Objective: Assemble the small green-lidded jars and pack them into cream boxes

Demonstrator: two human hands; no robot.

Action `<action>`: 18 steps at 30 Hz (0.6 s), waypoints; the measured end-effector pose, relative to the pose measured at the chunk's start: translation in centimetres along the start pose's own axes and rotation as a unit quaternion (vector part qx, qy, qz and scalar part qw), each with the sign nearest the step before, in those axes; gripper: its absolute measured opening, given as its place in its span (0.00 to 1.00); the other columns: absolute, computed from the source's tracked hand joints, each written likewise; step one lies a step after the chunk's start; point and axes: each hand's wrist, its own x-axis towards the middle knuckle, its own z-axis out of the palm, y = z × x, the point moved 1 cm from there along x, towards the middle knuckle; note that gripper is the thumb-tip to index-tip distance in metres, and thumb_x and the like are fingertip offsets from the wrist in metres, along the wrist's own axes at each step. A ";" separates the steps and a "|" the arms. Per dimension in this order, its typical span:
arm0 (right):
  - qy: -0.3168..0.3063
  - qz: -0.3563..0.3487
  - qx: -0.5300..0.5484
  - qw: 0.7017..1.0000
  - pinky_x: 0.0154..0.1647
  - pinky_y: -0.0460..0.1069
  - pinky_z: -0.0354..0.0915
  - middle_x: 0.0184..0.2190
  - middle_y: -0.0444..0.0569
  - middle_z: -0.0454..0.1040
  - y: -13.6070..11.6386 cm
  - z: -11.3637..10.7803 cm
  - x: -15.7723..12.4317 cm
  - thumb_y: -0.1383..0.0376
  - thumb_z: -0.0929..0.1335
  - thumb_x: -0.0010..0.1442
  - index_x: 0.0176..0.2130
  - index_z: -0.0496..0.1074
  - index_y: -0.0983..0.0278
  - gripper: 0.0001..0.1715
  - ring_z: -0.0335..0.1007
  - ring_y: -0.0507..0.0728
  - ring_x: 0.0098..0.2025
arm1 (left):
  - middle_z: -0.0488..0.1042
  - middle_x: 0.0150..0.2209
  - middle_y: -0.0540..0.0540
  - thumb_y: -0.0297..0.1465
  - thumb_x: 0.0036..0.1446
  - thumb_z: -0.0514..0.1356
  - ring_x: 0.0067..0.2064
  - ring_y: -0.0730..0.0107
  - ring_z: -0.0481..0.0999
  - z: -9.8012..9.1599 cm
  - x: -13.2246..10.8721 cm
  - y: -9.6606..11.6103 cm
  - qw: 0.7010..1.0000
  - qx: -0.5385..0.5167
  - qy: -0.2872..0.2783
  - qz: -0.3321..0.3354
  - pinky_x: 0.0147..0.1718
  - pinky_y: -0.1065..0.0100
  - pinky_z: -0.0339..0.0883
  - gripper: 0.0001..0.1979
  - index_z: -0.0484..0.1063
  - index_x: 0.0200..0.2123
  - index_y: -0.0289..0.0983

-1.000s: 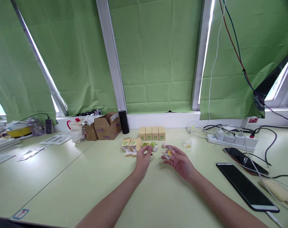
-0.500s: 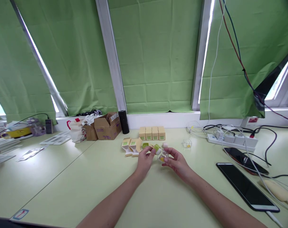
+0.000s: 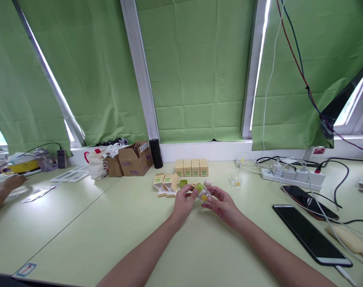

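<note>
Between my hands, low over the table, a small clear container [image 3: 204, 196] with a yellow spot and a green-and-white cap [image 3: 199, 187] are held together at a tilt. My left hand [image 3: 183, 203] pinches the cap. The fingers of my right hand [image 3: 223, 205] are closed round the clear container. Just beyond them lie a green square piece [image 3: 183, 183] and a small pale pink piece [image 3: 208, 182]. Two opened small cartons [image 3: 166, 184] rest left of my left hand. Another clear container [image 3: 236, 181] stands to the right.
Several closed small boxes [image 3: 192, 168] line up behind. At the back left are a cardboard box [image 3: 136, 161] and a black cylinder [image 3: 156, 154]. A power strip [image 3: 295, 177], cables and a phone [image 3: 311, 233] occupy the right. Another person's hand [image 3: 14, 182] is at far left.
The cap has come down onto the clear container, closing the gap between them. The other person's hand has reached further into view at the far left. A white object has appeared at the right edge.
</note>
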 end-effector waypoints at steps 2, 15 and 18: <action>-0.005 0.001 0.004 1.000 0.51 0.61 0.75 0.48 0.49 0.75 -0.2 0.1 -0.1 0.56 0.84 0.44 0.44 0.79 0.59 0.29 0.75 0.61 0.46 | 0.78 0.40 0.42 0.52 0.58 0.65 0.45 0.58 0.77 0.0 0.0 0.0 1.000 -0.001 -0.003 -0.001 0.42 0.65 0.72 0.22 0.81 0.38 0.37; -0.008 0.008 0.012 1.000 0.52 0.62 0.75 0.49 0.49 0.76 -0.1 0.0 -0.2 0.57 0.84 0.44 0.44 0.79 0.60 0.29 0.76 0.61 0.46 | 0.79 0.43 0.41 0.51 0.59 0.65 0.47 0.57 0.77 0.1 -0.1 -0.2 1.000 -0.011 -0.016 0.009 0.44 0.64 0.74 0.22 0.81 0.41 0.37; -0.011 0.009 0.009 1.000 0.53 0.62 0.75 0.49 0.49 0.76 -0.1 0.0 -0.2 0.56 0.85 0.43 0.44 0.79 0.60 0.30 0.76 0.61 0.47 | 0.78 0.43 0.41 0.51 0.59 0.65 0.48 0.57 0.77 0.1 -0.2 -0.4 1.000 -0.005 -0.023 0.014 0.44 0.64 0.74 0.22 0.81 0.42 0.37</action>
